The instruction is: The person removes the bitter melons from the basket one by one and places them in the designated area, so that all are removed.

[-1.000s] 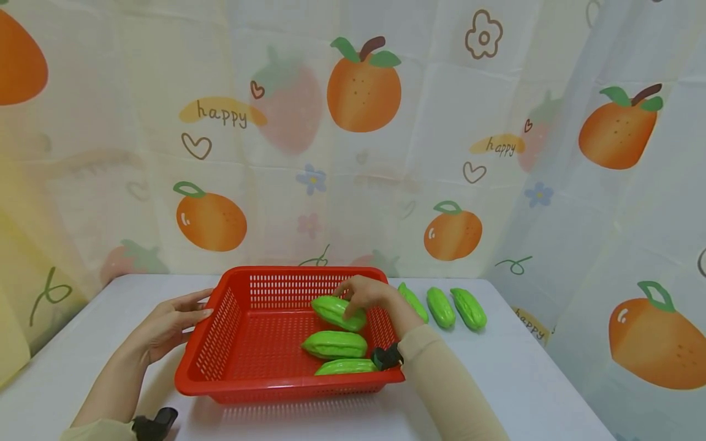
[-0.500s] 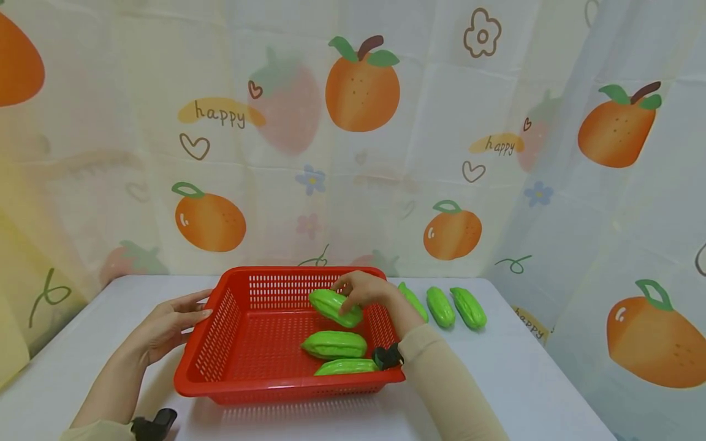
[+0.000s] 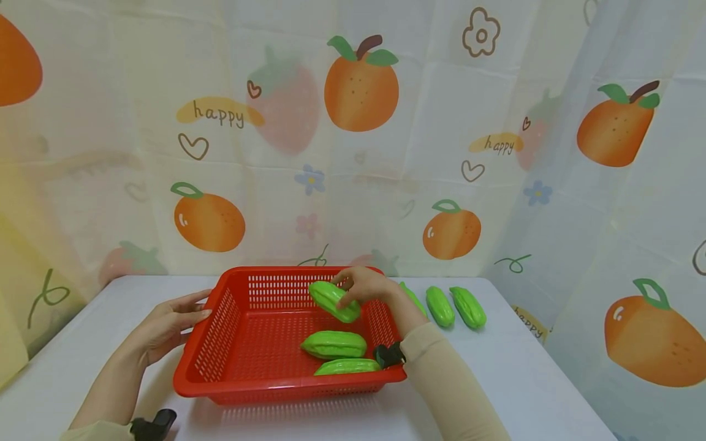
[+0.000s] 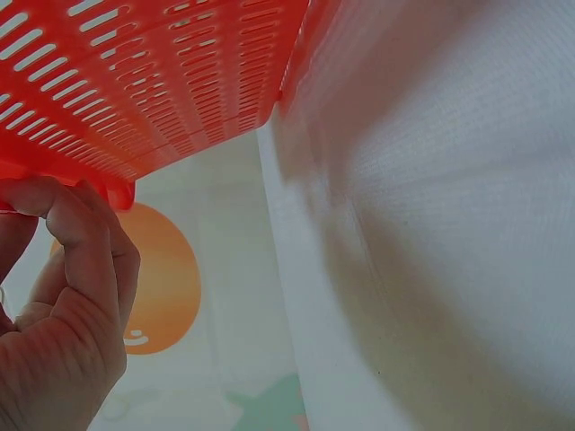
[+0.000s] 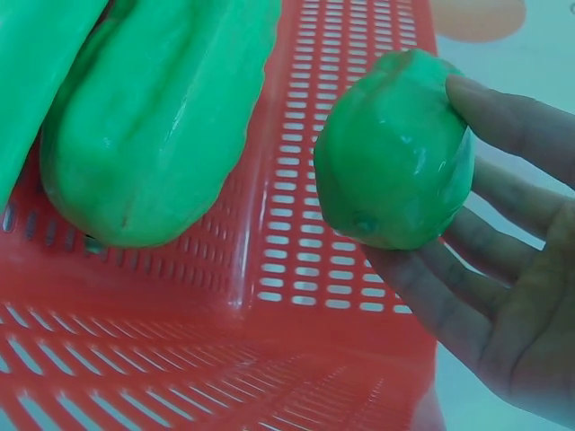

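My right hand (image 3: 366, 288) pinches a ribbed green bitter melon (image 3: 331, 300) between thumb and fingers, over the back right part of a red plastic basket (image 3: 287, 384). In the right wrist view the held bitter melon (image 5: 395, 153) shows end-on, with the basket's slotted wall behind it. Two more bitter melons lie in the basket, one in the middle right (image 3: 334, 345) and one by the front wall (image 3: 347, 366). My left hand (image 3: 171, 321) grips the basket's left rim; in the left wrist view its curled fingers (image 4: 85, 242) are at the rim's edge.
Several bitter melons lie on the white table (image 3: 529, 380) to the right of the basket, one (image 3: 440, 306) beside another (image 3: 468, 307), and one partly behind my right wrist. A printed curtain (image 3: 353, 159) hangs behind the table.
My right hand has raised the bitter melon off its place in the basket and shifted it slightly left and up. My left hand and the basket have stayed put.
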{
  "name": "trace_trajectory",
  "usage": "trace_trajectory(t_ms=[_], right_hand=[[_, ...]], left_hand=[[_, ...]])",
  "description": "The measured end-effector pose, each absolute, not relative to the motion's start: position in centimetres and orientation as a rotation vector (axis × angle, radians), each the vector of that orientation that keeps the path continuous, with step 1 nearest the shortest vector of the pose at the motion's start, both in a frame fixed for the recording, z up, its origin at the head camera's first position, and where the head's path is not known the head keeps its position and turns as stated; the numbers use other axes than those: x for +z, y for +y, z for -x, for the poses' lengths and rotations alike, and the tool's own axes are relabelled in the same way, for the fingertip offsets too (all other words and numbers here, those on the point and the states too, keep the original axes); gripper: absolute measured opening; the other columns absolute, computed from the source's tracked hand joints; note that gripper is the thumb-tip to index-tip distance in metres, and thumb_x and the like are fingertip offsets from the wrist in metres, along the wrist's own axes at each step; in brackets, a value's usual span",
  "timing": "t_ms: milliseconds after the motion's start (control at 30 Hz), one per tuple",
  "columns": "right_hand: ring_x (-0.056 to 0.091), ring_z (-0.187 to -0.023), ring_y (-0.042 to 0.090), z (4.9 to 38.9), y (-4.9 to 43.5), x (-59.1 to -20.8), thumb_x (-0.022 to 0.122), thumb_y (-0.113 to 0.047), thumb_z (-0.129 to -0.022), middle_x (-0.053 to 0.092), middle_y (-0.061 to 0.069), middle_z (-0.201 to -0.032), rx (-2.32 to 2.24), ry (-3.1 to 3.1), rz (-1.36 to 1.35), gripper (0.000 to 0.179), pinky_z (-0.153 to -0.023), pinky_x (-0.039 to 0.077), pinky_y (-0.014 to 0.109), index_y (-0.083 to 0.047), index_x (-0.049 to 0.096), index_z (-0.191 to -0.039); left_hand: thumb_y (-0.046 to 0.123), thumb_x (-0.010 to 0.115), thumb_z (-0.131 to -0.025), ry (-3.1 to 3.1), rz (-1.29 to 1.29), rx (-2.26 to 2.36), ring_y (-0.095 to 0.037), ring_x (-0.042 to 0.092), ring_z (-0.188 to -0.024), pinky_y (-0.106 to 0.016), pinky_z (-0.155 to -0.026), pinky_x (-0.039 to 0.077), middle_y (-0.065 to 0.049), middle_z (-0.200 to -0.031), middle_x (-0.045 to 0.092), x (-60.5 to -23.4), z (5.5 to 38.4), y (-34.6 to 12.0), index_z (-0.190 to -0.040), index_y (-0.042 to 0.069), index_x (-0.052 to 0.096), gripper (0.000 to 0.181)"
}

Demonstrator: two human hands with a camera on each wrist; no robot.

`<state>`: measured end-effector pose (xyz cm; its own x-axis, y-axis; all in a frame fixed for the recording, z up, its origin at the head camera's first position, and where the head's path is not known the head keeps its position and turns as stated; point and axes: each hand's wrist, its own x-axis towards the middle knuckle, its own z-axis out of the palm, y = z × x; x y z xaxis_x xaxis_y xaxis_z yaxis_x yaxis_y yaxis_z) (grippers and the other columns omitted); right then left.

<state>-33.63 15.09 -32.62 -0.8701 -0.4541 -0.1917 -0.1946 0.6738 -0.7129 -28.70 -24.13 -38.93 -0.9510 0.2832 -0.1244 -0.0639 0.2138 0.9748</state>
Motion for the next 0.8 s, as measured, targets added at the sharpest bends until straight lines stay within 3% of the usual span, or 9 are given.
trace_trajectory(t_ms=[467, 700, 800], right_hand=[[0.06, -0.125, 0.034, 33.4, 15.7, -31.9, 0.078, -0.009, -0.08, 0.059, 0.024, -0.137, -1.08, 2.567, 0.586, 0.061, -0.077, 0.06, 0.035, -0.003, 0.056, -0.137], [0.068, -0.102, 0.024, 33.1, 16.3, -31.2, 0.078, -0.011, -0.081, 0.065, 0.022, -0.125, -1.178, 2.568, 0.555, 0.059, -0.074, 0.06, 0.032, -0.005, 0.057, -0.136], [0.066, -0.106, 0.025, 32.9, 16.6, -30.9, 0.078, -0.013, -0.082, 0.064, 0.021, -0.127, -1.195, 2.579, 0.543, 0.059, -0.075, 0.059, 0.032, -0.007, 0.056, -0.136]], left_hand=[[0.026, 0.056, -0.1, 2.2, -0.217, 1.817, -0.005, 0.066, -0.097, -0.03, -0.084, 0.058, 0.013, -0.107, 0.063, -38.9, 28.7, -24.2, -0.157, 0.003, 0.016, 0.074], [0.026, 0.056, -0.1, 2.203, -0.224, 1.82, -0.005, 0.066, -0.096, -0.03, -0.083, 0.058, 0.012, -0.105, 0.063, -39.0, 28.7, -24.2, -0.157, 0.002, 0.015, 0.074], [0.026, 0.056, -0.1, 2.207, -0.222, 1.815, -0.005, 0.066, -0.096, -0.03, -0.084, 0.058, 0.012, -0.105, 0.063, -39.0, 28.8, -24.2, -0.157, 0.002, 0.015, 0.074]])
